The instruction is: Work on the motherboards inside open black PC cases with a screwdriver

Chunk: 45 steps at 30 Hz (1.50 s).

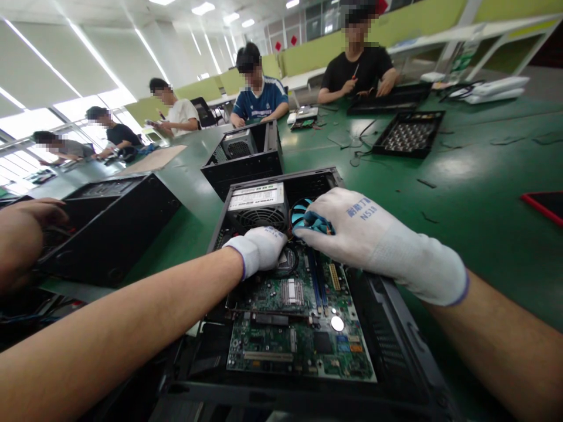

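An opened black computer case (pixel 407 328) lies in front of me with a green motherboard (pixel 303 346) inside. My right hand (pixel 347 225), in a white glove with blue print, has its fingers curled at the side of a blue cooling fan (pixel 301 212) and grips it. My left hand (pixel 264 249), gloved too, reaches in beside the fan, above the processor socket area. Its fingers are bent inward and their tips are mostly hidden, so what they pinch does not show. Behind it sits a power supply (pixel 259 205) with a label and a round grille.
Another open case (pixel 246 155) stands just beyond mine on the green table (pixel 475 158). To the left a co-worker's hand (pixel 26 234) reaches into a black case (pixel 114 234). A black tray-like part (pixel 409 135) and loose cables lie farther back. Several people sit around the table.
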Tool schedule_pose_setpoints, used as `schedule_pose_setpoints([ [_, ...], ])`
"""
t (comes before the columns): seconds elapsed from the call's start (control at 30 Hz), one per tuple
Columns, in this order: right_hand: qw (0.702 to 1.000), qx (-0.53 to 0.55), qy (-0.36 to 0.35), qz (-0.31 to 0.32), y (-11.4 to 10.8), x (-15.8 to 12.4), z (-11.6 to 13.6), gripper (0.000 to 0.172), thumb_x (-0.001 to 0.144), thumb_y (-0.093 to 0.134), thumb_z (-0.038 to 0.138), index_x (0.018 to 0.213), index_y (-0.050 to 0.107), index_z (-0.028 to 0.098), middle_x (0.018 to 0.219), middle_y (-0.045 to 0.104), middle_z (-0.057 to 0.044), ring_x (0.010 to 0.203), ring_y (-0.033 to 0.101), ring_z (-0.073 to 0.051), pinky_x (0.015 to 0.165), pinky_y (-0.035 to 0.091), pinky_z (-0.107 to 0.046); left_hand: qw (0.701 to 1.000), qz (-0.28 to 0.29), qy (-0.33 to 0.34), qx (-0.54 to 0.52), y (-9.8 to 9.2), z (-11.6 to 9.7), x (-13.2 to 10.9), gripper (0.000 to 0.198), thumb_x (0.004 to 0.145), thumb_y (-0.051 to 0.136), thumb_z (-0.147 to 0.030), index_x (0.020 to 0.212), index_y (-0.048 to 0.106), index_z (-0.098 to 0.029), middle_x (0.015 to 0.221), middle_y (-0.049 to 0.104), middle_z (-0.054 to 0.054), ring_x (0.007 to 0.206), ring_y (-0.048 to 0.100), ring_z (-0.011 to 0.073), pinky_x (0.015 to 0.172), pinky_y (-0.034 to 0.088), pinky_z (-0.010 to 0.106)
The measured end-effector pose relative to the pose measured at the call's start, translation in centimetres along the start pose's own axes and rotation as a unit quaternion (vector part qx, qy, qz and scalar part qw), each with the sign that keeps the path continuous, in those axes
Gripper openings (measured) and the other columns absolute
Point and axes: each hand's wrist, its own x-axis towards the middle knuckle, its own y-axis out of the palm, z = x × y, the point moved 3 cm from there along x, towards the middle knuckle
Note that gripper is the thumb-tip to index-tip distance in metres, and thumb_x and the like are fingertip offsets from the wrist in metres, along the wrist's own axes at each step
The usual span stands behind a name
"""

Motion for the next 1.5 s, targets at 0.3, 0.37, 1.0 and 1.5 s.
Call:
schedule_pose_setpoints([
  [0.3,1.0,-0.005,0.004,0.009,-0.4,0.1,0.4,0.042,0.103,0.053,0.052,0.106,0.073,0.014,0.104,0.073,-0.016,0.098,0.063,-0.031,0.089,0.045,-0.042,1.0,0.003,0.003,0.003,0.1,0.1,0.1,0.042,0.084,0.072,-0.028,0.124,0.069,-0.017,0.127,0.074,0.014,0.119,0.071,0.03,0.104,0.055,0.036],
  [0.37,1.0,-0.006,0.004,0.008,-0.4,0.1,0.5,0.042,0.103,0.053,0.052,0.105,0.073,0.015,0.103,0.073,-0.015,0.097,0.063,-0.03,0.088,0.045,-0.041,1.0,0.003,0.001,0.006,0.0,0.0,0.0,0.045,0.082,0.073,-0.028,0.126,0.069,-0.018,0.127,0.075,0.013,0.121,0.07,0.0291,0.105,0.054,0.035],
  [1.0,0.999,-0.024,-0.024,0.005,-0.3,-0.1,0.4,0.042,0.104,0.052,0.049,0.108,0.073,0.013,0.105,0.073,-0.015,0.097,0.062,-0.03,0.089,0.044,-0.041,0.999,0.032,-0.017,0.037,-1.0,-1.0,-0.8,0.044,0.086,0.072,-0.037,0.121,0.073,-0.011,0.125,0.075,0.02,0.114,0.073,0.0357,0.1,0.058,0.041],
  [1.5,0.998,-0.058,-0.028,0.009,-0.3,0.0,0.6,0.044,0.106,0.051,0.049,0.106,0.071,0.01,0.102,0.073,-0.015,0.094,0.064,-0.029,0.085,0.045,-0.039,0.998,0.04,-0.021,0.032,-0.5,-0.2,-0.3,0.051,0.083,0.076,-0.04,0.127,0.07,-0.014,0.13,0.074,0.016,0.117,0.072,0.032,0.1,0.057,0.036],
])
